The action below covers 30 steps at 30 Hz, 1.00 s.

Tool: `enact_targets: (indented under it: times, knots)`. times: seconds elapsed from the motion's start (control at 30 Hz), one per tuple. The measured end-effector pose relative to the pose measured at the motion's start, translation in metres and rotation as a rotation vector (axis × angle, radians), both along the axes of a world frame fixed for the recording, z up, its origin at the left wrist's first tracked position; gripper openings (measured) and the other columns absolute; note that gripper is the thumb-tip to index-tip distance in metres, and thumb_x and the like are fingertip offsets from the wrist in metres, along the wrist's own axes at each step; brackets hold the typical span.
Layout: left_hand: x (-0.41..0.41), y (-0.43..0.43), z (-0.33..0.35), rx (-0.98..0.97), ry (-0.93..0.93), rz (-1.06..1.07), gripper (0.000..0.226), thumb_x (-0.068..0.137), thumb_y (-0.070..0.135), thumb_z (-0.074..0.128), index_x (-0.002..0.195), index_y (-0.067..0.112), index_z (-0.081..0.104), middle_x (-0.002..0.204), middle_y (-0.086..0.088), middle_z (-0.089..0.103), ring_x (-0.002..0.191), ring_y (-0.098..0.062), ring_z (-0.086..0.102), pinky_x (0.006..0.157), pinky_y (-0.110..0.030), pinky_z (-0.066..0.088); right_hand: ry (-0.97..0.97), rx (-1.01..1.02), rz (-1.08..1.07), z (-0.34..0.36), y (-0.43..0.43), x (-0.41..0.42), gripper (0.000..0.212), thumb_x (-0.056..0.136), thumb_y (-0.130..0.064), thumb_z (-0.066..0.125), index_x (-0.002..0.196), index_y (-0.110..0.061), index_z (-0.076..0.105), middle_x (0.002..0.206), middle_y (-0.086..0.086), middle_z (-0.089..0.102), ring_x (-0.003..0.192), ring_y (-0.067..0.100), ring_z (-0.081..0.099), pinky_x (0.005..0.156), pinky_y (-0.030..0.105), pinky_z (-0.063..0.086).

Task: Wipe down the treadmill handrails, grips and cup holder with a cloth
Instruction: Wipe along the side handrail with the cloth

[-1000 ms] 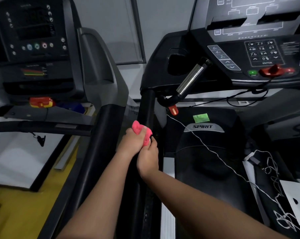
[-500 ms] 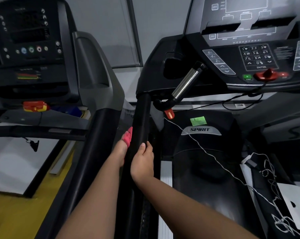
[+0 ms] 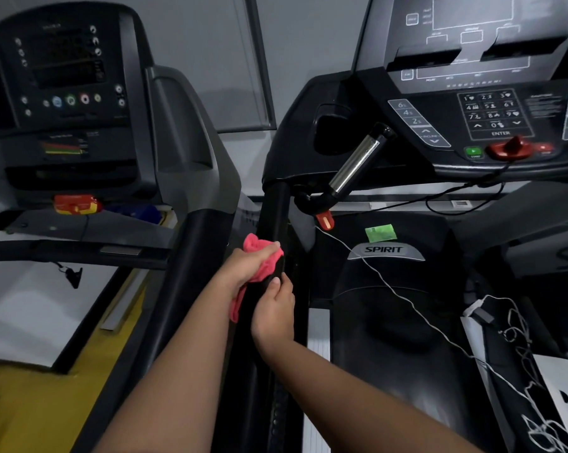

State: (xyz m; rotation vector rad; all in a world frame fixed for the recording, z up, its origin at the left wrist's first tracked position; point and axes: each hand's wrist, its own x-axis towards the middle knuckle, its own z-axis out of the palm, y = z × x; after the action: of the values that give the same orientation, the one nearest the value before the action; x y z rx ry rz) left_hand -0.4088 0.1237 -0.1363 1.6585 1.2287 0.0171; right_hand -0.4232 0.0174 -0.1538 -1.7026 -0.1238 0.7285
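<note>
Pink cloth [image 3: 263, 256] bunched in my left hand [image 3: 245, 268], fingers curled over it, pressed on the black handrail [image 3: 276, 210]. My right hand [image 3: 272, 310] gripped the handrail just below, steadying. Best done wrapping the cloth right round and sliding upward toward the chrome grip [image 3: 354, 165] and cup holder [image 3: 331, 129].

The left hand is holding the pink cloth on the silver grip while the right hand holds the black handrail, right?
Not on the silver grip: the head view shows the left hand holding the pink cloth on the black handrail, below the untouched silver grip. The right hand does hold the black handrail.
</note>
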Motion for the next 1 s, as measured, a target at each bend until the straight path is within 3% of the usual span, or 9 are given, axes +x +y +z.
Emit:
enact_targets:
  times: [0.13, 0.23, 0.3, 0.47, 0.57, 0.67, 0.77, 0.87, 1.0]
  knots:
    - [-0.005, -0.006, -0.002, -0.286, -0.254, 0.124, 0.052, 0.089, 0.06, 0.046, 0.111, 0.016, 0.063, 0.099, -0.009, 0.069, 0.089, -0.02, 0.066, 0.075, -0.03, 0.05, -0.008, -0.016, 0.0, -0.001, 0.002, 0.001, 0.047, 0.102, -0.037, 0.019, 0.147, -0.023, 0.024, 0.147, 0.004, 0.033, 0.127, 0.021, 0.043, 0.1, 0.031, 0.035]
    - [-0.008, -0.014, -0.011, -0.265, -0.323, 0.21, 0.046, 0.103, 0.036, 0.03, 0.137, 0.01, 0.046, 0.129, -0.012, 0.057, 0.116, -0.026, 0.055, 0.086, -0.03, 0.043, -0.031, -0.018, 0.006, -0.002, 0.002, 0.001, 0.047, 0.102, -0.037, 0.018, 0.147, -0.023, 0.024, 0.146, 0.004, 0.035, 0.128, 0.02, 0.042, 0.101, 0.031, 0.035]
    - [-0.013, -0.02, -0.01, -0.162, -0.28, 0.258, 0.041, 0.103, 0.022, 0.031, 0.137, 0.001, 0.042, 0.137, -0.017, 0.05, 0.126, -0.032, 0.048, 0.088, -0.034, 0.041, -0.034, -0.01, 0.005, -0.002, 0.001, 0.001, 0.047, 0.102, -0.037, 0.018, 0.147, -0.022, 0.024, 0.146, 0.004, 0.035, 0.129, 0.02, 0.042, 0.102, 0.031, 0.035]
    - [-0.027, -0.022, -0.024, -0.175, -0.207, 0.25, 0.093, 0.074, 0.084, 0.035, 0.142, 0.02, 0.04, 0.139, -0.004, 0.049, 0.125, -0.022, 0.047, 0.108, -0.041, 0.033, -0.03, -0.008, 0.004, -0.003, 0.0, 0.001, 0.047, 0.102, -0.037, 0.018, 0.147, -0.023, 0.023, 0.147, 0.005, 0.034, 0.129, 0.022, 0.041, 0.101, 0.032, 0.035]
    - [-0.035, -0.032, -0.018, 0.009, -0.105, 0.234, 0.067, 0.092, 0.063, 0.03, 0.139, 0.015, 0.038, 0.126, -0.007, 0.056, 0.11, -0.021, 0.054, 0.096, -0.035, 0.038, -0.03, 0.001, 0.011, -0.001, 0.002, 0.001, 0.047, 0.102, -0.037, 0.018, 0.147, -0.022, 0.024, 0.146, 0.007, 0.034, 0.13, 0.023, 0.041, 0.101, 0.033, 0.034]
    - [-0.04, -0.048, -0.012, 0.242, 0.037, 0.152, 0.059, 0.092, 0.062, 0.031, 0.125, 0.015, 0.044, 0.104, -0.008, 0.062, 0.091, -0.022, 0.059, 0.08, -0.035, 0.044, 0.026, 0.056, 0.004, -0.004, 0.001, 0.003, 0.045, 0.102, -0.034, 0.021, 0.146, -0.022, 0.027, 0.144, 0.006, 0.037, 0.129, 0.023, 0.042, 0.102, 0.033, 0.034]
    - [-0.041, -0.064, -0.006, 0.421, 0.206, 0.102, 0.067, 0.087, 0.066, 0.037, 0.129, 0.015, 0.04, 0.122, -0.018, 0.053, 0.113, -0.035, 0.051, 0.092, -0.041, 0.04, 0.11, 0.126, -0.002, -0.021, -0.006, 0.007, 0.036, 0.101, -0.029, 0.031, 0.129, -0.018, 0.05, 0.123, 0.005, 0.054, 0.112, 0.02, 0.053, 0.099, 0.034, 0.041]
    - [-0.035, -0.075, 0.001, 0.566, 0.251, 0.034, 0.071, 0.085, 0.062, 0.047, 0.134, 0.012, 0.035, 0.132, -0.019, 0.044, 0.121, -0.036, 0.044, 0.097, -0.044, 0.039, 0.239, 0.189, -0.017, -0.04, -0.013, 0.007, 0.027, 0.098, -0.015, 0.04, 0.079, -0.012, 0.06, 0.078, 0.002, 0.059, 0.074, 0.011, 0.052, 0.069, 0.024, 0.041]
    - [-0.017, -0.071, 0.008, 0.671, 0.329, -0.082, 0.076, 0.086, 0.052, 0.056, 0.139, 0.007, 0.026, 0.136, -0.021, 0.037, 0.122, -0.035, 0.042, 0.095, -0.045, 0.042, 0.318, 0.208, 0.04, -0.035, -0.017, 0.01, 0.021, 0.097, -0.013, 0.04, 0.086, -0.009, 0.058, 0.076, 0.001, 0.057, 0.07, 0.007, 0.049, 0.065, 0.02, 0.04]
